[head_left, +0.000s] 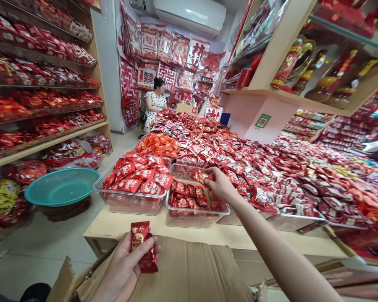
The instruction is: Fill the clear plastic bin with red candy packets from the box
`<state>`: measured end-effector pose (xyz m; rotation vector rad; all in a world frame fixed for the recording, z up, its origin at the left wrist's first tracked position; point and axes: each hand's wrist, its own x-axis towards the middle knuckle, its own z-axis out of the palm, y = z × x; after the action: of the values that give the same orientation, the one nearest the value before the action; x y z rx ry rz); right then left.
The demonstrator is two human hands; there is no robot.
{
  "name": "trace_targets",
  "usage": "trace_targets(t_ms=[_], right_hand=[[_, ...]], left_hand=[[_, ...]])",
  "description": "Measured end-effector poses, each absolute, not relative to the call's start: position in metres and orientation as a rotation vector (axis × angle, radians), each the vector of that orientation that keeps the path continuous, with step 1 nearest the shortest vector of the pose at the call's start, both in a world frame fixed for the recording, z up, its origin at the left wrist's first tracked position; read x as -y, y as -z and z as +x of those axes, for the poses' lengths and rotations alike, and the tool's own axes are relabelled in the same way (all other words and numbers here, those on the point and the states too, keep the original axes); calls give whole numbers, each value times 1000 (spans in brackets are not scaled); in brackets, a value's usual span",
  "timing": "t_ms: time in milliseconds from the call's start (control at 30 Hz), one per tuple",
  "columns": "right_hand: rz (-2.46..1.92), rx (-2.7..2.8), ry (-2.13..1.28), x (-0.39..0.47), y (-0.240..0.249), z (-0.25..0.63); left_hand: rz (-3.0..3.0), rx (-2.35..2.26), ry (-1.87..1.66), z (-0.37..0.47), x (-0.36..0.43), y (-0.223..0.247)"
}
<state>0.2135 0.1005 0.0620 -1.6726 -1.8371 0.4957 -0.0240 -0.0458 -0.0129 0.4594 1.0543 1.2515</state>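
Note:
My left hand (130, 260) is closed around red candy packets (144, 247) with gold print, held upright above the flap of a cardboard box (189, 268). Reaching forward, my right hand (219, 183) pinches a red candy packet (201, 176) over a clear plastic bin (192, 218). Inside that bin, matching small packets (187, 195) stand in rows at the left and front, with part of the bottom showing. Just left of it, another clear bin (129, 200) is heaped with brighter red packets (135, 173).
Many more packets (239, 161) fill bins across the wide display. A turquoise basin (61, 186) stands at the left, below stocked shelves (44, 105). An overhanging glass-shelved cabinet (302, 94) juts in at the upper right. A person (154, 105) is at the far end.

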Motion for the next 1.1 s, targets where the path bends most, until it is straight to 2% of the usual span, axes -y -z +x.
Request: trace_targets(t_ms=[133,767,967,1100], right_hand=[[-1898,2023,-408,-134,-46,206],[-1933,2666,71,-176,-25,194],[-1907,2585,62,-168,-19,196],[-1887,2476,-117,-164,-12,201]], left_hand=[[450,-1056,-1254,-23,46,10],[425,-1032,-1242,-24,48,8],[433,-1032,-1226,-24,48,10],[439,-1045,-1223,-24,48,11]])
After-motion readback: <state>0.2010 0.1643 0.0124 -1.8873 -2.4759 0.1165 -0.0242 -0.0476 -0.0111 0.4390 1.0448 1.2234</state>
